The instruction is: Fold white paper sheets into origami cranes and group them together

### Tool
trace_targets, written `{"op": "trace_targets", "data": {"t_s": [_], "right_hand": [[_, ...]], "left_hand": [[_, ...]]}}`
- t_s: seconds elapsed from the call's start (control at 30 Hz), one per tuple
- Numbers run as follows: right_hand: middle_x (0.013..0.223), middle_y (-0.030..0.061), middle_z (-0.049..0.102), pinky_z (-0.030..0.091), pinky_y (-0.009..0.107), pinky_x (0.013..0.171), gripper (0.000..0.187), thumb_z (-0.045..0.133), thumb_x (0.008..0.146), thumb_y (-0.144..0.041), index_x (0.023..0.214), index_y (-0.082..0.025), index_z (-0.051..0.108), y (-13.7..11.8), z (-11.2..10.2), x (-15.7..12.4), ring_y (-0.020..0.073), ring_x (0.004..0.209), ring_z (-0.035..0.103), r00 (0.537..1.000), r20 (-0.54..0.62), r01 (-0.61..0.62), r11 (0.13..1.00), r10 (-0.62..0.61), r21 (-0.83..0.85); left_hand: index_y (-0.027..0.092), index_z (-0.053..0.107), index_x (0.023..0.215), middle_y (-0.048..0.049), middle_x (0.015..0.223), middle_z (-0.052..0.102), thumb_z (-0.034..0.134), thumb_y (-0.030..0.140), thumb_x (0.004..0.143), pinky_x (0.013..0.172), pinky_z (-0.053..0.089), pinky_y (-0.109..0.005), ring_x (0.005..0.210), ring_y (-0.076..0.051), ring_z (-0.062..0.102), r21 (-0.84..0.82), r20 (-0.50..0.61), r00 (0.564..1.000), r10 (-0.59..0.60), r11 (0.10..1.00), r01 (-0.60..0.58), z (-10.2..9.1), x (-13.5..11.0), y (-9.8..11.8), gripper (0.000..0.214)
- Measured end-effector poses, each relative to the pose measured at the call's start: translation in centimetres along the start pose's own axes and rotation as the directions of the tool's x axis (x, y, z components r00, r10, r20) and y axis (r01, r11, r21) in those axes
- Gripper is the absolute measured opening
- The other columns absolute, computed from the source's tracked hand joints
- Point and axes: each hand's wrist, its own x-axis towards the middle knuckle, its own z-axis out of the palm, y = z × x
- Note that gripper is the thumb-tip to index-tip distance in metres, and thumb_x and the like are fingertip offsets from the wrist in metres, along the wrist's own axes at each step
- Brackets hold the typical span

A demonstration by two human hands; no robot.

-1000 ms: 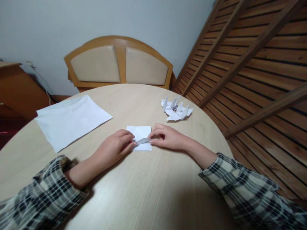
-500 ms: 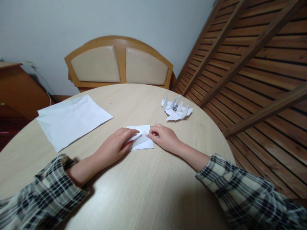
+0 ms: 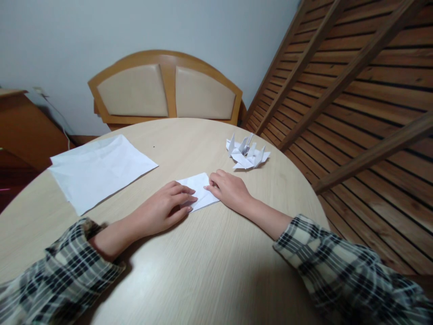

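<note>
A small white folded paper [image 3: 199, 184] lies on the table between my hands, its front edge slanting up to the right. My left hand [image 3: 173, 202] rests on its left side, fingers stretched out over the paper and the thumb near the front edge. At the right end, my right hand [image 3: 227, 188] has its fingers curled in, with thumb and forefinger pinching the paper's edge. Part of the paper is hidden under both hands.
Large white paper sheets [image 3: 104, 169] overlap on the left of the round table [image 3: 209, 275]. Several folded paper cranes [image 3: 246, 154] stand together at the back right. A padded wooden chair [image 3: 165, 85] stands behind the table, and a slatted wooden partition [image 3: 355, 117] rises on the right.
The raised flap under my left hand now lies down, and my left fingers have flattened over it. The folded paper has turned slightly, its right end still at my right hand.
</note>
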Motion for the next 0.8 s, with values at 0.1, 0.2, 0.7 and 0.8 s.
{"op": "trace_targets", "data": {"t_s": [0.1,0.2,0.7,0.8], "right_hand": [[0.098,0.0041,0.067,0.029,0.029,0.066,0.02,0.064,0.097,-0.039,0.093,-0.02,0.066,0.5,0.3,0.3,0.0183,0.088,0.059,0.999,-0.045,0.019,1.0,-0.019,-0.007],[0.097,0.0055,0.066,0.032,0.031,0.071,0.021,0.064,0.097,-0.04,0.091,-0.02,0.065,0.8,0.5,0.6,0.0205,0.092,0.057,0.997,-0.066,0.032,0.999,-0.035,-0.042],[0.106,0.0077,0.063,0.034,0.036,0.088,0.021,0.066,0.095,-0.04,0.1,-0.019,0.068,0.0,0.0,-0.9,0.0239,0.103,0.051,0.963,-0.047,0.266,0.963,-0.265,0.031],[0.109,0.0098,0.064,0.033,0.037,0.088,0.023,0.064,0.096,-0.04,0.102,-0.018,0.068,-0.7,-0.1,-1.5,0.026,0.105,0.05,0.967,-0.05,0.246,0.968,-0.248,-0.043]], "left_hand": [[0.018,0.071,0.12,-0.0138,0.124,0.069,0.051,0.029,0.101,0.096,0.051,-0.045,0.111,-0.026,0.06,-0.024,0.027,1.0,0.016,1.0,-0.015,-0.2,-0.1,-0.2,0.029],[0.021,0.071,0.12,-0.0123,0.127,0.068,0.056,0.029,0.099,0.098,0.05,-0.045,0.113,-0.026,0.06,-0.069,0.058,0.997,0.047,0.997,-0.043,-0.3,-0.2,-0.2,0.027],[0.022,0.071,0.124,-0.0121,0.127,0.068,0.051,0.026,0.103,0.094,0.051,-0.043,0.109,-0.026,0.059,-0.029,0.083,0.996,0.044,0.999,-0.042,0.2,0.0,1.6,0.03],[0.018,0.069,0.127,-0.0143,0.12,0.069,0.05,0.021,0.101,0.091,0.053,-0.044,0.105,-0.027,0.059,0.019,0.068,0.998,0.008,1.0,-0.01,0.5,0.1,3.0,0.032]]}}
